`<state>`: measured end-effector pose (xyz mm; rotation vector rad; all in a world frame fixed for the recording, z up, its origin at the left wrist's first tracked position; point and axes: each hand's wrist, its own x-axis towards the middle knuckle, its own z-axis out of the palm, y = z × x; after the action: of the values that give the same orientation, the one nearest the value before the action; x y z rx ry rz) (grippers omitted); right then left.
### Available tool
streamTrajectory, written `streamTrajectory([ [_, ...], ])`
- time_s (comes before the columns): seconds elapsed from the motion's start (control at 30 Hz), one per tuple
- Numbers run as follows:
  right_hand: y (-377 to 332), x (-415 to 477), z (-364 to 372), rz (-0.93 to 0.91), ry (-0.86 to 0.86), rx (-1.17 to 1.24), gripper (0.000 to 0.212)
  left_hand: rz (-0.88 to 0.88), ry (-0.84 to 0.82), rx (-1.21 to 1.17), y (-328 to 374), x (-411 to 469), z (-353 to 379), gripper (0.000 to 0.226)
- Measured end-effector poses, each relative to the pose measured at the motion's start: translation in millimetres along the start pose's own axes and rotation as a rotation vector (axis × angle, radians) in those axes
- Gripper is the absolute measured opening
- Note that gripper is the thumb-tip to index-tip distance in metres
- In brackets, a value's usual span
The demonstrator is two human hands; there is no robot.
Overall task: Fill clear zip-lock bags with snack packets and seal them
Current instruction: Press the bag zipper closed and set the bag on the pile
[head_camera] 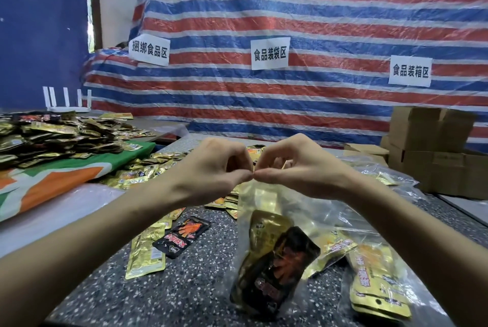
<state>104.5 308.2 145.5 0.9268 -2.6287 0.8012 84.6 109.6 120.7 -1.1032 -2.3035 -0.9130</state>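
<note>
The likeliest failure from here is a seal that only half takes. The left hand (211, 168) and the right hand (298, 168) both pinch the mouth of the clear zip-lock bag (264, 200) at a single spot, about the middle of the strip. If the fingers run outward with too little pressure, or the two tracks sit out of line, a stretch toward either corner could stay open and let the contents slip out later. The load adds to that risk. A gold packet (266, 231) and a black packet (285, 268) have slumped to the bottom of the bag, and their pull could drag the thin film out of a light pinch or skew the strip. Each hand has thumb and forefinger closed on the bag's top edge, the other fingers curled above, and the two thumb tips meet. The bag hangs directly beneath and between the hands, raised over the middle of the tabletop (171, 295). Its lower end reaches down toward the near edge; whether it touches the surface I cannot tell. Loose packets (146, 250) lie on the tabletop to the bag's left. Another clear bag (380, 274) with gold packets lies toward the right edge, and cardboard boxes (433, 147) stand at the far right corner.
</note>
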Motion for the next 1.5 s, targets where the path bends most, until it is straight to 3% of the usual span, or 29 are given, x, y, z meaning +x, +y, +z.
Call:
streamTrajectory([
  [0.2, -3, 0, 4, 0.029, -0.016, -0.162, 0.008, -0.034, -0.074, -0.071, 0, 2, 0, 0.010],
  [0.33, -4, -3, 11, 0.005, 0.060, -0.209, 0.005, -0.037, -0.013, -0.155, -1, -1, 5, 0.012],
  [0.57, 0, -12, 7, 0.010, 0.062, -0.035, 0.005, -0.055, 0.052, -0.165, -1, -5, 10, 0.012],
  [0.73, 3, -15, 8, -0.039, 0.113, -0.002, 0.007, -0.008, -0.099, -0.097, -2, -4, 15, 0.020],
  [0.9, 12, -22, 3, -0.032, 0.096, 0.075, 0.017, 0.011, -0.086, -0.144, -6, -5, 14, 0.017],
  [1.37, 61, -70, -16, 0.188, 0.048, 0.140, 0.004, -0.072, 0.047, -0.374, -21, -9, 17, 0.018],
  [1.5, 76, -86, -18, 0.209, 0.129, 0.211, 0.020, -0.059, 0.022, -0.331, -21, -8, 15, 0.021],
])
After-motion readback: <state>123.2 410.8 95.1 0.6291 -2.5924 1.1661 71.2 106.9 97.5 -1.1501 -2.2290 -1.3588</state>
